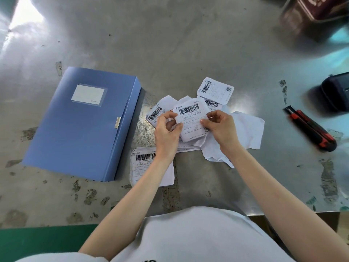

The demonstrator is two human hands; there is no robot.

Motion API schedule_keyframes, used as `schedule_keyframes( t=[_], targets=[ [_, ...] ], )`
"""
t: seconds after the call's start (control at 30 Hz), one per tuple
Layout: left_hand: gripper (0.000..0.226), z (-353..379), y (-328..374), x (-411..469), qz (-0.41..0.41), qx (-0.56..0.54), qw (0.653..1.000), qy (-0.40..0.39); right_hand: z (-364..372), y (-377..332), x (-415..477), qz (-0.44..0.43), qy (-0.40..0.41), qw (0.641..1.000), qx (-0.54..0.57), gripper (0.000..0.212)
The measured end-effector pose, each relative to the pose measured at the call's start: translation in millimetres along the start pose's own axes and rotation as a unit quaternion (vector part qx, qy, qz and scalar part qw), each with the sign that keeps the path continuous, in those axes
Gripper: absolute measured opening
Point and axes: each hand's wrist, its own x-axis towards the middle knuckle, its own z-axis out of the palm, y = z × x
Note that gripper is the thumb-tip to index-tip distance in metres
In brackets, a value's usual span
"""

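A white shipping label (190, 118) with a barcode is held just above the metal table (188, 44). My left hand (167, 133) pinches its left edge, and my right hand (221, 127) pinches its right edge. Beneath and around it lies a loose pile of several more labels: one (215, 89) at the back right, one (155, 113) at the left, one (145, 167) nearest me under my left forearm. Blank white paper (249, 129) spreads to the right of the pile.
A closed blue file box (83, 125) lies flat to the left of the labels. A red and black utility knife (311, 129) lies at the right, with a black case (338, 91) behind it. A dark container (313, 17) is at the far right corner.
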Motion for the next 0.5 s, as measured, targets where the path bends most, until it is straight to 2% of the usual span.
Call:
schedule_keyframes(
  t=[0.1,0.2,0.33,0.5],
  targets=[
    [0.037,-2.3,0.3,-1.7,-0.004,-0.036,0.999,-0.017,-1.6,-0.1,0.3,-0.035,0.040,0.998,-0.036,0.044],
    [0.042,-3.2,2.2,-2.6,0.006,-0.049,0.998,-0.024,-7.7,-0.9,1.1,0.001,0.016,1.000,0.013,0.062],
    [0.040,-1.8,1.5,2.0,0.020,-0.005,1.000,-0.007,-12.2,0.8,-0.1,0.034,-0.018,0.995,0.087,0.052],
    [0.029,-2.2,-1.0,13.7,0.055,0.132,0.990,-0.015,-16.6,6.5,1.1,0.027,0.015,0.996,0.087,0.030]
  ],
)
